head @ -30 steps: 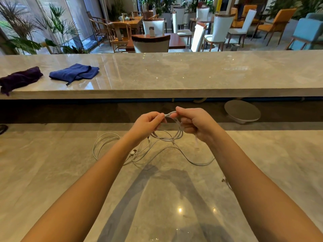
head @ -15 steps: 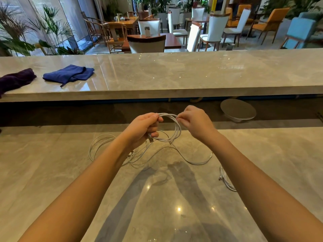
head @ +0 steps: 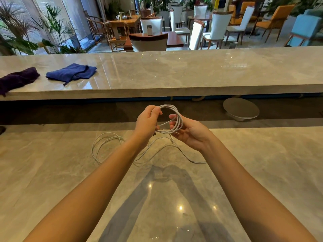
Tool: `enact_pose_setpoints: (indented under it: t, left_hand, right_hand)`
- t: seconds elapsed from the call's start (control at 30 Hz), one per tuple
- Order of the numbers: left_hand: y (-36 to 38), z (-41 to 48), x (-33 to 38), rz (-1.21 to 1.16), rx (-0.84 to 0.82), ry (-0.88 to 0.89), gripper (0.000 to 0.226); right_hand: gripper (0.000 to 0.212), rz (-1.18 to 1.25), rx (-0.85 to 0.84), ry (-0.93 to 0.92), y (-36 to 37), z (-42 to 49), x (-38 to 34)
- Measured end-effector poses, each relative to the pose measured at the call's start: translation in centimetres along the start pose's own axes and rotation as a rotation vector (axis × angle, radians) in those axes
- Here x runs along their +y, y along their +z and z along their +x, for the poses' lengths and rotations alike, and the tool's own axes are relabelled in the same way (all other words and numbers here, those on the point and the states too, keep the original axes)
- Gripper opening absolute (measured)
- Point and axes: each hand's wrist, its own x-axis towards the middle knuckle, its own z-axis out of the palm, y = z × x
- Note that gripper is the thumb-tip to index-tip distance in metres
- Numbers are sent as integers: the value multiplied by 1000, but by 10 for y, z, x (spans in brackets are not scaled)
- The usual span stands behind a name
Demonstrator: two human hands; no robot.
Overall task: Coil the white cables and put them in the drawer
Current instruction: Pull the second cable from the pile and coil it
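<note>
Holding a small round coil of thin white cable (head: 172,119) above the polished grey marble table (head: 52,172), the left hand (head: 147,122) is closed around the coil's left side. The right hand (head: 189,132) lies palm-up with fingers loosely apart, the coil's right side resting across them. Loose white cable loops (head: 106,145) trail on the table below. 2 folded cloths, dark blue (head: 71,72) and purple (head: 17,79), lie on the raised ledge behind.

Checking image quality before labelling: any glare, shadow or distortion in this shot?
Head view: ceiling-light glare spots on the glossy counter; arm shadows darken the counter below the loose cable; wide-angle bowing curves the raised ledge; both hands and the coil look sharp.
</note>
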Motion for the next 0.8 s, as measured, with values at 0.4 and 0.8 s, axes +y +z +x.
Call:
enact_pose_setpoints:
  t: [0.4, 0.8]
  left_hand:
    - [10, 6, -11, 138, 91, 114, 19]
    - [17, 20, -11, 70, -27, 93, 17]
  right_hand:
    - [18, -213, 191, -205, 2, 5, 12]
    - [15, -571, 280, -323, 6, 5, -20]
